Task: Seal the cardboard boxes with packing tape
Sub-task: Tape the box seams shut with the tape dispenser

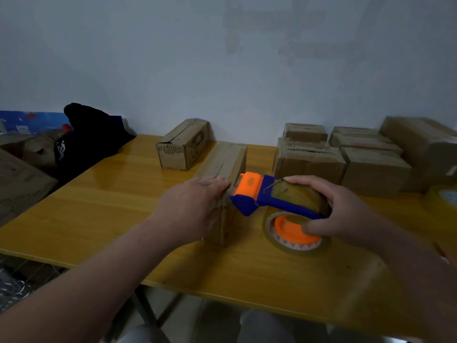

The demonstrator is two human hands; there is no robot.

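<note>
A long narrow cardboard box [228, 159] lies lengthwise on the yellow table [99, 209], running away from me. My left hand [195, 206] rests flat on its near end, fingers together, pressing down. My right hand [338, 206] grips a blue and orange tape dispenser [257, 196] loaded with a roll of clear tape. The dispenser's orange head touches the box's right upper edge, just beside my left fingertips. A second tape roll on an orange core [294, 233] lies flat on the table under the dispenser.
Another cardboard box [183, 144] stands behind the long one. Several boxes [346, 159] are grouped at the back right by the wall. A black cap [86, 137] and more cardboard [17, 184] sit at the left. The table's front edge is near me.
</note>
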